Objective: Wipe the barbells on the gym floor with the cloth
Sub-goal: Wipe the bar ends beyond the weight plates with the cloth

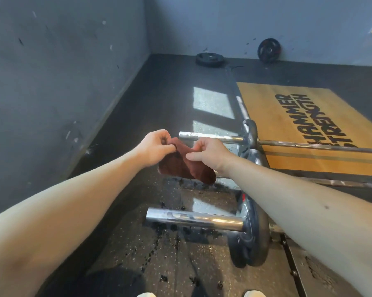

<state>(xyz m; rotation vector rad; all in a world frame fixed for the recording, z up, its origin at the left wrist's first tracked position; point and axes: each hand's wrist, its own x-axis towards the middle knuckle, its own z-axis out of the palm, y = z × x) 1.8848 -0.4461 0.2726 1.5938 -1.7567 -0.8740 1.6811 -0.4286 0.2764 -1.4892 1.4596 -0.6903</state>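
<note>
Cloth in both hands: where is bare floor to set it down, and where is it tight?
Free: the rubber floor between the left wall and the sleeve ends of the far barbell and near barbell; also the wooden platform beyond both. Crowded: right of the cloth, where bars and the plate lie close together.

glossy metal barbell sleeve (194, 219), fuzzy cloth (187, 166)

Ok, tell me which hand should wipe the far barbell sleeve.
Right, probably: the right hand pinches the cloth beside the far barbell sleeve; the left hand sits beyond its free end.
</note>
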